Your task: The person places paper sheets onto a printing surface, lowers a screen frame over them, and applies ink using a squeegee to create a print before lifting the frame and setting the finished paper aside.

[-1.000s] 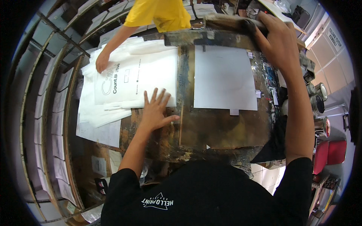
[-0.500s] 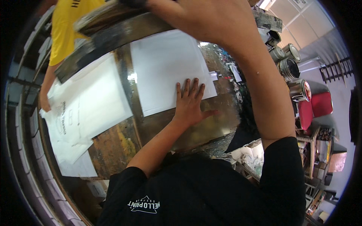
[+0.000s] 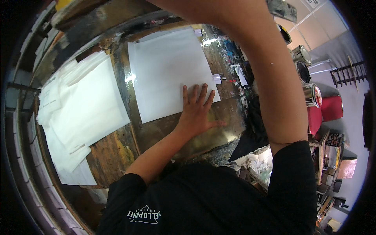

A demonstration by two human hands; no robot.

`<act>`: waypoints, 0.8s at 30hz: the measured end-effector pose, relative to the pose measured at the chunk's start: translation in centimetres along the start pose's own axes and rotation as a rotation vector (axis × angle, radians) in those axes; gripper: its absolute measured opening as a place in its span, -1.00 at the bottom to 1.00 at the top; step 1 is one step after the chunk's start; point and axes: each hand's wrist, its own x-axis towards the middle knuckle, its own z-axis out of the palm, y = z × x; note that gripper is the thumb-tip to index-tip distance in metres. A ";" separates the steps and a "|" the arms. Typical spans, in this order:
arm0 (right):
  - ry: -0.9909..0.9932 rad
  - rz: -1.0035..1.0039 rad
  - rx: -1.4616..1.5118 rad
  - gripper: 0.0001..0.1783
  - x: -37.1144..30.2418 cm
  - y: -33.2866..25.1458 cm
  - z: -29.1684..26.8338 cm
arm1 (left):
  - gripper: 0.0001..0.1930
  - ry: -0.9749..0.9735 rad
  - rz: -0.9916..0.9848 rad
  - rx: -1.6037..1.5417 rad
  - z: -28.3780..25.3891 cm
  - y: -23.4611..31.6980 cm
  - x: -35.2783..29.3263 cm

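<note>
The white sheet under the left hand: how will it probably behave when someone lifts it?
The white sheet looks thin, so it would probably be light and sag. The left hand lies over its near edge, so that part may resist lifting.

The sheet [image 3: 168, 74] is plain white, and the stacked sheets [image 3: 92, 113] are white with small dark grey print. Dark brown with ochre-yellow streaks, the worktop [image 3: 107, 166] is spattered blue, red and white along its right side. The cloth [image 3: 248, 148] is black, the shirt [image 3: 223, 196] black with a white print, the chair [image 3: 332, 108] deep red, the wall [image 3: 346, 45] pale grey.
</note>
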 end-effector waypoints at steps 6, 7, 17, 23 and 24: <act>0.377 -0.115 -0.098 -0.22 0.2 0.3 3.2 | 0.08 0.165 -0.016 -0.110 -2.8 -0.8 -0.2; 0.363 -0.102 -0.106 -0.22 0.4 0.5 3.5 | 0.01 0.243 -0.049 -0.251 -4.7 -1.3 -0.6; -0.130 -0.273 -0.066 -0.41 -6.8 4.0 12.0 | 0.05 0.665 -0.568 -0.995 -19.7 -7.2 -12.6; -0.040 -0.123 -0.127 -0.33 -7.9 4.8 20.5 | 0.30 0.492 -0.688 -0.351 -11.2 -7.6 -17.7; -0.026 -0.049 -0.162 -0.33 -7.2 5.4 22.3 | 0.32 0.462 -0.678 -0.239 -10.4 -8.0 -18.3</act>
